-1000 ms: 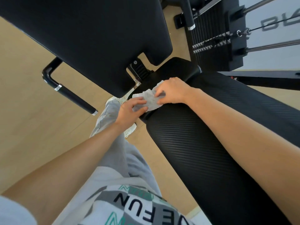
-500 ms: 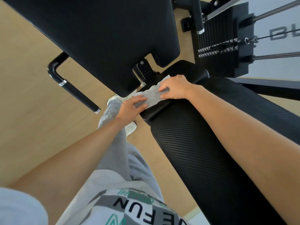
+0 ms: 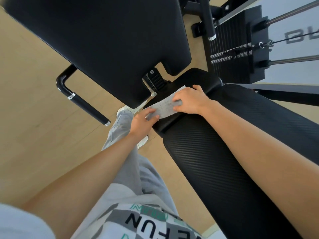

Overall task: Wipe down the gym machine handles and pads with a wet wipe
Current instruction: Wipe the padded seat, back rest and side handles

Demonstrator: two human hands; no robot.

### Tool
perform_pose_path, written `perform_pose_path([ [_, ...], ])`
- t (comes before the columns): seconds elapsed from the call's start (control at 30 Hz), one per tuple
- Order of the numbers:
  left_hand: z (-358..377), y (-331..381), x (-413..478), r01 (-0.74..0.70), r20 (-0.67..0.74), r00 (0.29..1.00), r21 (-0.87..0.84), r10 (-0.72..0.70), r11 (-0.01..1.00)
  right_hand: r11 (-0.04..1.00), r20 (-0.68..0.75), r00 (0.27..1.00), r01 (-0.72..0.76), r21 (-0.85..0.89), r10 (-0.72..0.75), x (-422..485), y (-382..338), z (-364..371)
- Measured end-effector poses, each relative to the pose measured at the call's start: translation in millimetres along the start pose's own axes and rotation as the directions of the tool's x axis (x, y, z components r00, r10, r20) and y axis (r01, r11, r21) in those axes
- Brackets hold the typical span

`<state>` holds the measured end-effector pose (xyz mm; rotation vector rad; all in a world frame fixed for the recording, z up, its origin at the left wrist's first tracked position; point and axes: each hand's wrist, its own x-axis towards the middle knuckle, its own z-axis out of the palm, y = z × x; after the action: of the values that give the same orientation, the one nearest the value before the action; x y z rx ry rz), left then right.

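A pale grey wet wipe point(image 3: 164, 105) lies stretched flat across the smooth black pad point(image 3: 195, 78) at the end of the ribbed roller pad point(image 3: 207, 161). My left hand point(image 3: 142, 122) pinches the wipe's near corner between thumb and fingers. My right hand point(image 3: 190, 100) holds the far side, with fingers curled over the wipe's edge and pressed to the pad. Above hangs the large black back pad point(image 3: 103, 40).
A black L-shaped handle point(image 3: 82, 102) with chrome rings sticks out at the left over the wooden floor. A ribbed adjustment lever point(image 3: 156, 81) sits between the pads. The weight stack point(image 3: 240, 47) with guide rods stands at the upper right. My grey trouser leg and shoe are below.
The crumpled wipe has been pulled out flat between my two hands, which have moved apart. The view has shifted slightly towards the machine.
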<state>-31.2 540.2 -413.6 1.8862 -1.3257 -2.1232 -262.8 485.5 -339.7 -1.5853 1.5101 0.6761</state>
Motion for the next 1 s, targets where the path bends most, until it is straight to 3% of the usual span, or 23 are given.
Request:
perform_pose_path([
  [0.23,-11.1,-6.1,32.3,0.126,0.013,0.992,-0.035,-0.126,0.991,1.000,0.051,0.998,0.025,-0.016,-0.025,33.4,-30.3,20.3],
  [0.5,-9.4,-11.5,-7.4,0.108,0.033,0.994,-0.320,-0.103,0.941,0.992,0.128,0.986,0.099,0.081,-0.108,16.2,-38.9,20.9],
  [0.7,2.2,-2.9,-43.6,0.137,0.060,0.991,-0.488,-0.123,0.862,0.995,0.088,0.993,0.074,0.068,-0.080,-12.3,-45.8,13.7],
  [0.83,16.7,3.2,-59.0,0.102,-0.074,0.986,-0.449,-0.151,0.887,0.995,-0.002,0.999,0.042,0.095,-0.041,-38.5,-62.1,14.6],
  [1.0,23.7,16.4,-76.3,-0.025,-0.215,0.976,-0.216,-0.023,0.976,0.996,-0.053,0.997,-0.044,0.073,0.048,-75.6,-65.7,8.9],
])
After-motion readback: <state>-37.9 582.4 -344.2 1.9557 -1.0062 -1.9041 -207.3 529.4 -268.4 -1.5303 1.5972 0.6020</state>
